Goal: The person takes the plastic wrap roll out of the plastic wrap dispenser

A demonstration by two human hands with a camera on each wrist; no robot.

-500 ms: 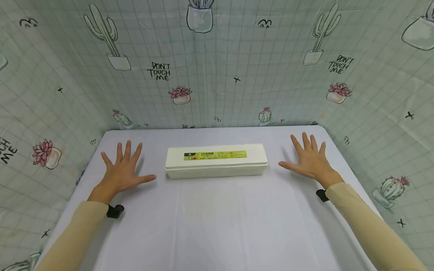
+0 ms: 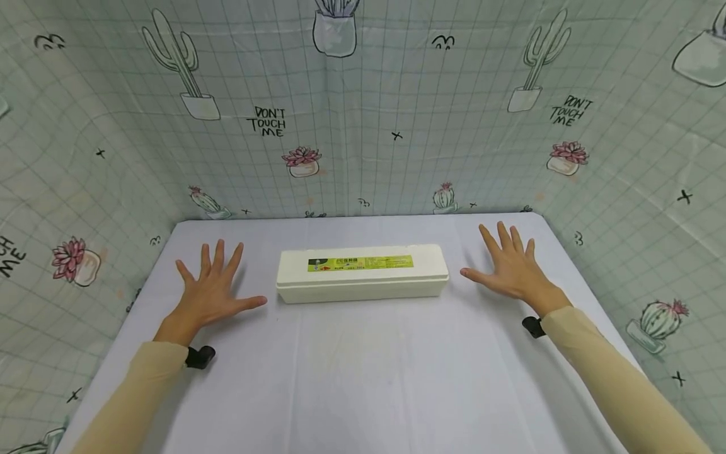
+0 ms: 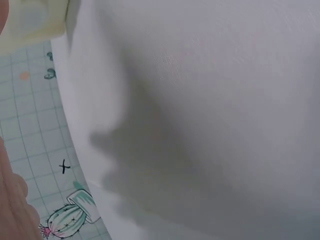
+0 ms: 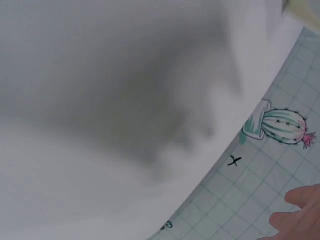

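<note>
A long white cling film box point(image 2: 363, 287) with a yellow-green label on its lid lies lengthwise across the table, its lid down. To its left hovers my left hand point(image 2: 210, 296), fingers spread and thumb pointing toward the box's left end. My right hand point(image 2: 516, 271) is on the other side, also spread, its thumb tip close to the box's right end. Both hands hold nothing, and their shadows fall on the cloth. Part of the box point(image 3: 42, 22) shows at the top left of the left wrist view, and a blurred corner point(image 4: 305, 12) at the top right of the right wrist view.
White cloth covers the table point(image 2: 363, 372). Behind and beside it hangs a pale green grid curtain point(image 2: 374, 170) printed with cacti and lettering. Black wrist straps point(image 2: 200, 357) show below the beige sleeves point(image 2: 133, 391).
Both hands have shifted slightly inward, the left one to the right and the right one to the left, nearer the box. The box stays where it was.
</note>
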